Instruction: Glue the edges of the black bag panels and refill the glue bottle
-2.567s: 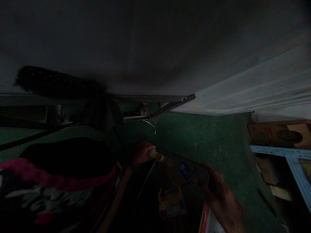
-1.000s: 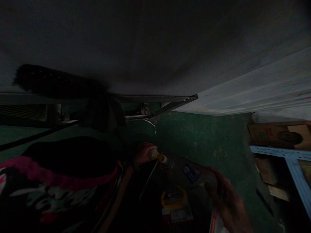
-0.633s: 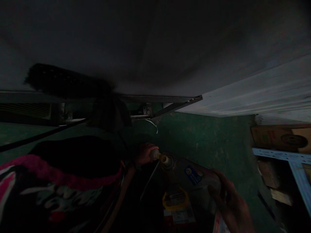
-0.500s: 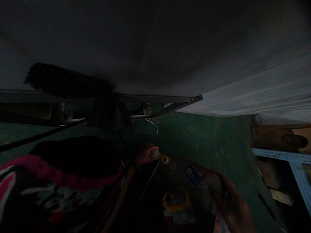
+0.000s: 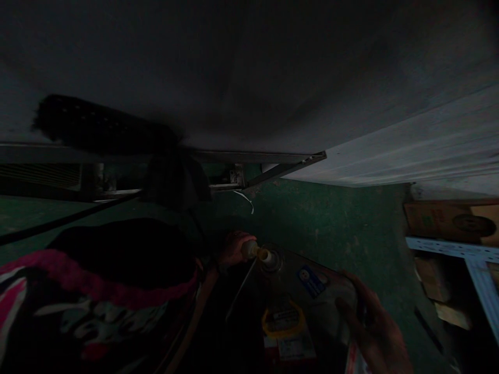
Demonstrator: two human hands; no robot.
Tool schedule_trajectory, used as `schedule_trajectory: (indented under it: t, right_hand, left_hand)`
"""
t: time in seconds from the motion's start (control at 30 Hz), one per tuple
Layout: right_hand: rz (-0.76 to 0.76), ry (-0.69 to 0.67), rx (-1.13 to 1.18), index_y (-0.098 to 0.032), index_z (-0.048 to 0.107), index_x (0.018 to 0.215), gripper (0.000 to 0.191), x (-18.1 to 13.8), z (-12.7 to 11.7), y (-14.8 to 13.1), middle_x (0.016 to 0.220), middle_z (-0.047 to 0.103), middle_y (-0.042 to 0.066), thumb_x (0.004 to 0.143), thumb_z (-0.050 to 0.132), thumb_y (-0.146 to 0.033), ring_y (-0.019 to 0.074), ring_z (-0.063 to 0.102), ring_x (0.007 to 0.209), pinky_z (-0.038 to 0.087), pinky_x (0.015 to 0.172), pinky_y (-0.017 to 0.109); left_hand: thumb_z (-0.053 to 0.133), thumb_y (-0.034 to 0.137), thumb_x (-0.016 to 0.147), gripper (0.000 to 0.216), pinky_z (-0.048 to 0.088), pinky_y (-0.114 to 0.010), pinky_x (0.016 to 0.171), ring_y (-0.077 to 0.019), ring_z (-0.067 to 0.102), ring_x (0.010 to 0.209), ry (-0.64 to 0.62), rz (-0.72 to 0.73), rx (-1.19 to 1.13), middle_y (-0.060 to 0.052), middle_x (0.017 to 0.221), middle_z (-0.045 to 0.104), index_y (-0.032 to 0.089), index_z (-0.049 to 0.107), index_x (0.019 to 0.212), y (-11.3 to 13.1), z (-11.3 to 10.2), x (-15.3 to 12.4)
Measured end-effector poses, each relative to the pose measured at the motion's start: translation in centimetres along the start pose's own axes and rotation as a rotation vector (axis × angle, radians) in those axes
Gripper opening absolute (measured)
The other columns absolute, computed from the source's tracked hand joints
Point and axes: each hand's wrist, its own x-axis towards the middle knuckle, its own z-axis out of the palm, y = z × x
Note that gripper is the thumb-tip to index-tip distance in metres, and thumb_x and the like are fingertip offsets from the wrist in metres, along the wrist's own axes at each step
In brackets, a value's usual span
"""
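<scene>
In the dim head view, my left hand [image 5: 233,248] is closed around a small pale bottle [image 5: 248,249], partly hidden by the fingers. The bottle's yellowish tip meets the white spout [image 5: 266,257] of a rectangular metal can [image 5: 331,296]; I cannot tell whether liquid passes between them. The can leans towards the bottle, with its yellow handle [image 5: 284,335] and a blue label [image 5: 311,281] on the visible face. My right hand [image 5: 376,324] grips the can's right end, thumb on the face and fingers over the edge. Its lower part is lost in shadow.
A large grey panel [image 5: 241,78] overhangs the front, with a dark brush-like object [image 5: 97,124] on its edge. Cardboard boxes [image 5: 448,221] and a light-blue metal rack [image 5: 440,246] stand at right on the green floor [image 5: 335,213]. Patterned cloth with pink trim [image 5: 97,285] fills the lower left.
Almost nothing differs. Both hands, the bottle and the can stay together, shifted a few pixels to the right and down in view.
</scene>
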Motion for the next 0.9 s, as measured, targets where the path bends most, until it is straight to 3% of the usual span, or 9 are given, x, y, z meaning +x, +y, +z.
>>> schedule_trajectory:
  t: [0.17,0.3,0.63,0.9]
  right_hand:
    - [0.007,-0.005,-0.051,-0.030,0.049,0.124,0.060,0.3,-0.2,0.7,0.118,0.060,0.004,0.072,0.054,-0.060,0.0293,0.056,0.108,0.047,0.090,0.043]
    - [-0.037,-0.010,-0.034,-0.030,0.047,0.125,0.055,-0.4,-0.2,0.1,0.120,0.058,0.003,0.077,0.050,-0.057,0.0270,0.055,0.109,0.047,0.089,0.039]
    - [0.027,0.009,-0.049,-0.031,0.047,0.126,0.055,-0.8,-0.6,0.0,0.125,0.055,0.003,0.077,0.050,-0.057,0.0296,0.050,0.117,0.046,0.092,0.041]
    - [0.048,0.035,0.076,-0.030,0.047,0.125,0.058,-1.1,-1.0,0.1,0.130,0.051,0.002,0.074,0.053,-0.057,0.0280,0.046,0.121,0.044,0.095,0.038]
  left_hand:
    - [0.075,0.021,0.052,0.063,0.036,-0.037,0.095,-0.0258,0.052,0.107,0.014,0.011,-0.039,-0.007,0.114,0.061,0.018,0.060,0.113,-0.1,0.0,0.1]
    - [0.075,0.021,0.052,0.061,0.037,-0.036,0.094,-0.0252,0.053,0.105,0.012,0.048,-0.077,-0.006,0.112,0.062,0.018,0.061,0.111,0.1,0.1,0.0]
    - [0.076,0.018,0.051,0.063,0.036,-0.038,0.095,-0.0258,0.052,0.107,-0.006,0.026,-0.146,-0.007,0.115,0.060,0.019,0.060,0.112,0.9,0.2,-0.2]
    - [0.079,0.012,0.047,0.069,0.037,-0.038,0.096,-0.0256,0.052,0.108,-0.043,0.026,-0.179,-0.007,0.117,0.059,0.019,0.059,0.113,1.7,-0.1,-0.3]
